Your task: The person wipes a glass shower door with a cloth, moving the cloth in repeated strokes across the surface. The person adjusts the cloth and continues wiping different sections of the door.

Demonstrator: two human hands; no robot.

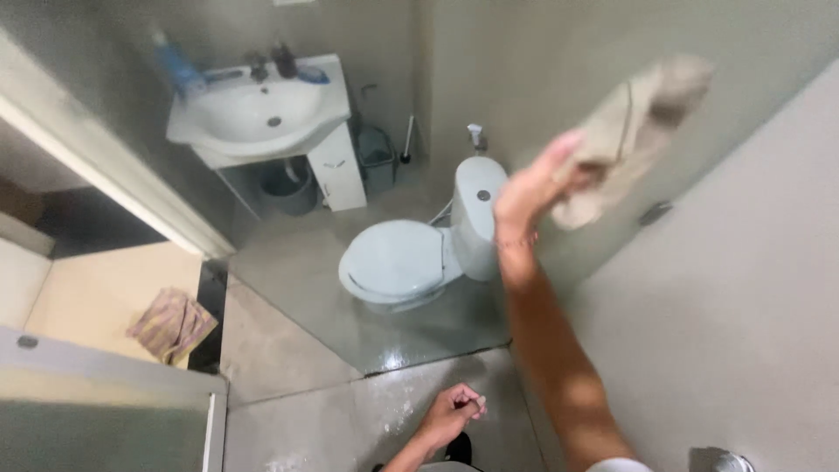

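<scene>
Gripping a beige rag in the raised right hand against the wall — left hand clenching empty — possibly slipping on wet floor.

The toilet stands on the floor, its tank against the back wall. Left of the toilet and further back is the sink, bottles on its rim. Between sink and toilet stands a bin. Right of the toilet, the right hand holds a cloth up. Far left of the toilet, a rag lies outside the doorway.
</scene>
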